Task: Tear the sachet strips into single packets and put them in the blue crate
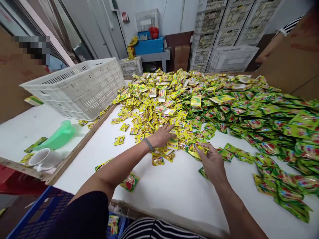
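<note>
My left hand (162,136) reaches over the front of a heap of small yellow packets (147,114), fingers stretched out. Beside its fingertips lies a flat yellow and green packet (172,142); whether the hand touches or grips it I cannot tell. Thumb and fingers of my right hand (213,162) close on the edge of a green and yellow snack packet (195,150), low over the white table. Under my left forearm rests a green packet with a red picture (130,182), partly hidden. A small yellow packet (158,159) lies between my hands.
Green packets (264,124) pile up on the right. At left stand a white crate (74,89), a green scoop (59,136) and a white cup (45,159) beyond a wooden strip (82,144). A blue crate (40,212) sits below. Another person's arm (270,46) shows at right.
</note>
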The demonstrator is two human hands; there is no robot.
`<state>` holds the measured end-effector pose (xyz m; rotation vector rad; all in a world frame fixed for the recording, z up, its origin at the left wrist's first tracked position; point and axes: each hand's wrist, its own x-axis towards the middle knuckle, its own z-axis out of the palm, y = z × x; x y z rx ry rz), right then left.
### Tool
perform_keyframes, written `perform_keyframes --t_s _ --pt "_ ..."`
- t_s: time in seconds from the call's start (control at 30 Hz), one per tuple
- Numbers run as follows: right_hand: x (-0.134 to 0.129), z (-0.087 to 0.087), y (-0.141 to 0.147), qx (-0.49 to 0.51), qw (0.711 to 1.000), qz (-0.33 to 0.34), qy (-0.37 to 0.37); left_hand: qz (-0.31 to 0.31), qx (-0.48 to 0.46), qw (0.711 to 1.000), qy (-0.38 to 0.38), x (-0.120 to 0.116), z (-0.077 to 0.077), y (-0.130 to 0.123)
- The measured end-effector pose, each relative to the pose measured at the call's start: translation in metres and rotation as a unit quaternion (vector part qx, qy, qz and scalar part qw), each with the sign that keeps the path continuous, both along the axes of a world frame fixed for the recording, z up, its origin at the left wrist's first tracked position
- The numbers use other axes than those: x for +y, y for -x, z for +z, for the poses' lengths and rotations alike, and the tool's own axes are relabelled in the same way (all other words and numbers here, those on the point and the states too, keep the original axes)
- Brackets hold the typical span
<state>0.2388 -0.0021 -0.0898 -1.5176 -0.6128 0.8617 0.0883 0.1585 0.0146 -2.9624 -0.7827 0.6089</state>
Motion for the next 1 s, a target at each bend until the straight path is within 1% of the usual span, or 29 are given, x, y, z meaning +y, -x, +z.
perform_keyframes --t_s 0.07,0.13,0.17,0.23,0.33,0.43,0.5,0.53,0.63,0.67,0.7,0.73,0.77,0.87,1.0 --pt "0.000 0.006 0.000 -0.002 1.000 0.005 0.007 -0.030 -0.021 0.999 0.027 0.008 -0.014 -0.006" --pt "-0.001 0.011 -0.002 0.000 1.000 0.005 -0.001 -0.033 -0.072 0.995 0.062 0.013 -0.020 -0.010" --pt "-0.001 0.012 -0.004 0.002 1.000 0.002 -0.008 -0.013 -0.102 0.992 0.078 0.013 -0.020 -0.010" --pt "-0.001 0.014 -0.008 0.011 1.000 -0.007 -0.022 0.064 -0.163 0.979 0.102 0.005 -0.016 -0.009" --pt "-0.002 0.015 -0.017 0.012 0.999 -0.027 -0.045 0.178 -0.260 0.939 0.137 -0.022 -0.010 -0.001" --pt "-0.005 0.021 -0.023 0.012 0.996 -0.043 -0.083 0.252 -0.326 0.879 0.238 -0.056 -0.011 0.010" --pt "-0.007 0.027 -0.024 0.011 0.995 -0.023 -0.101 0.291 -0.365 0.826 0.317 -0.075 -0.016 0.016" --pt "-0.008 0.030 -0.024 0.003 0.995 0.000 -0.098 0.309 -0.387 0.796 0.349 -0.082 -0.020 0.018" --pt "-0.008 0.034 -0.025 -0.057 0.993 0.093 -0.039 0.372 -0.452 0.698 0.414 -0.091 -0.032 0.022" --pt "-0.008 0.034 -0.026 -0.075 0.989 0.123 -0.020 0.391 -0.464 0.672 0.425 -0.092 -0.036 0.023" --pt "-0.008 0.033 -0.027 -0.084 0.986 0.147 -0.009 0.405 -0.471 0.654 0.432 -0.092 -0.040 0.025" --pt "-0.008 0.032 -0.027 -0.082 0.983 0.166 -0.004 0.413 -0.473 0.645 0.435 -0.091 -0.043 0.027" --pt "-0.008 0.030 -0.028 -0.073 0.981 0.180 -0.003 0.416 -0.474 0.643 0.433 -0.091 -0.046 0.028" --pt "-0.008 0.023 -0.027 -0.048 0.979 0.197 -0.011 0.409 -0.477 0.649 0.429 -0.091 -0.050 0.033" --pt "-0.008 0.016 -0.026 -0.102 0.972 0.210 0.012 0.408 -0.472 0.639 0.450 -0.093 -0.053 0.034"
